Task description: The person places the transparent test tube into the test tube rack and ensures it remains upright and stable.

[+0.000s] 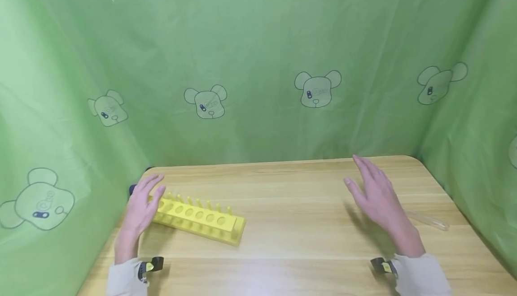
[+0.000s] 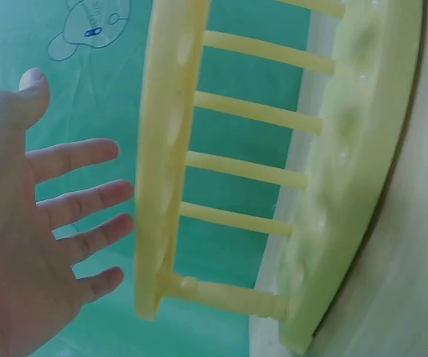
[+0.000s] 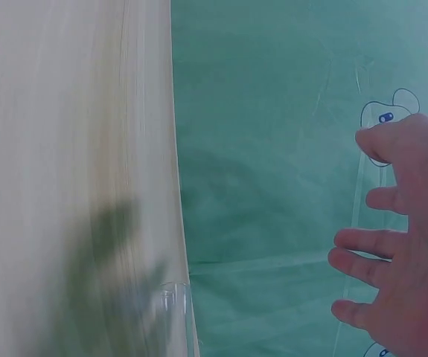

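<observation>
While the left hand [image 1: 142, 206] is hovering open at the nine o'clock end of the yellow test tube rack [image 1: 198, 217], its fingers [image 2: 87, 197] are spreading beside the frame without visibly gripping it. The right hand [image 1: 375, 197] is also hanging open, fingers straight, above the wooden table [image 1: 291, 237] at about three o'clock. A clear test tube [image 1: 428, 219] is lying on its side just right of that hand (easy to miss against the wood). Judging from this, a good pick-up is calling for a gentle pinch near the tube's middle, since glass is prone to rolling, with the left hand steadying the rack.
</observation>
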A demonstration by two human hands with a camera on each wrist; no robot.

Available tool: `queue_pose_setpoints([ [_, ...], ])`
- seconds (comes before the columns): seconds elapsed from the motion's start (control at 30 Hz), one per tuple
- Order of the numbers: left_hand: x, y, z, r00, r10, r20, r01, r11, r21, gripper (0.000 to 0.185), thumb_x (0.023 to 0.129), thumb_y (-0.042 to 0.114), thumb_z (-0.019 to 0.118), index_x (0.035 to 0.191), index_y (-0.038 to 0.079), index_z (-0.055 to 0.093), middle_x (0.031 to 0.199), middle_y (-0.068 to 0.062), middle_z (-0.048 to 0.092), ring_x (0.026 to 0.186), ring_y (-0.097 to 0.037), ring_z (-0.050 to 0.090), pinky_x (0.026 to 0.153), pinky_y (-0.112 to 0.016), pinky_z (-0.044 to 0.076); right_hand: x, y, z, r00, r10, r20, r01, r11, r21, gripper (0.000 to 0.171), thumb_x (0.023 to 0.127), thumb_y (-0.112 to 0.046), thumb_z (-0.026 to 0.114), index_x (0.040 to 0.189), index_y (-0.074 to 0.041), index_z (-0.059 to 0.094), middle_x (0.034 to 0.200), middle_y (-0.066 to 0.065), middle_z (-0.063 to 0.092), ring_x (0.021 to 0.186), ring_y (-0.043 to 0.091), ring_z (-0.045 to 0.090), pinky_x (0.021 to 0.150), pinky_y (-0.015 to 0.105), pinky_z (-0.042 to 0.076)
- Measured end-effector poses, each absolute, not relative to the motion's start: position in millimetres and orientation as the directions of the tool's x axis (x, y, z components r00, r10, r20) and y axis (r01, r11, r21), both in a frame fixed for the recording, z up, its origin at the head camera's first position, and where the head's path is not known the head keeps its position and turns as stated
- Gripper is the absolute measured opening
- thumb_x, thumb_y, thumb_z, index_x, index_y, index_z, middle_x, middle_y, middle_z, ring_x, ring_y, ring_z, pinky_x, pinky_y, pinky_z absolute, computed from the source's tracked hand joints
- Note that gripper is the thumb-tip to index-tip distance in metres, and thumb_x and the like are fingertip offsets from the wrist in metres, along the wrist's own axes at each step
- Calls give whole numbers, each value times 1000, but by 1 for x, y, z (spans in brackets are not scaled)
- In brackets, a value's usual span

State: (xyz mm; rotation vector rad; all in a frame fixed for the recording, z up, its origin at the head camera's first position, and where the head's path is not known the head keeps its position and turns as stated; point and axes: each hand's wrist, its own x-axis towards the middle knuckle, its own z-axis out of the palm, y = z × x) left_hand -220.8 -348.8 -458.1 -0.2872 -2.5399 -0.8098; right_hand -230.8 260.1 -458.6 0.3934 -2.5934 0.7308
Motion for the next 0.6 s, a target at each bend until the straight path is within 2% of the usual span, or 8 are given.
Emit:
queue_pose_setpoints([
  [0.17, -216, -352, -452, -897, 54, 438, 308, 788, 533, 45, 104, 30, 61, 137, 0, 60, 143, -25, 53, 133, -50, 43, 105, -76, 29, -230, 258, -461, -874, -145, 464, -377, 804, -460, 68, 107, -35, 54, 163, -11, 25, 160, 27, 31, 143, 54, 29, 115, 73, 20],
  [0.3, -213, -353, -450, -910, 56, 412, 295, 784, 546, 45, 101, 31, 66, 133, -1, 63, 138, -25, 56, 130, -48, 47, 105, -73, 33, -231, 253, -464, -868, -157, 472, -401, 782, -477, 67, 106, -34, 57, 162, -11, 28, 160, 26, 33, 143, 53, 30, 113, 74, 22],
  [0.6, -212, -359, -452, -902, 81, 425, 319, 789, 526, 38, 90, 25, 80, 117, -1, 73, 127, -24, 63, 120, -46, 55, 100, -68, 40, -229, 241, -467, -863, -179, 473, -427, 759, -492, 66, 106, -31, 56, 162, -11, 28, 161, 24, 33, 143, 52, 30, 115, 73, 21],
])
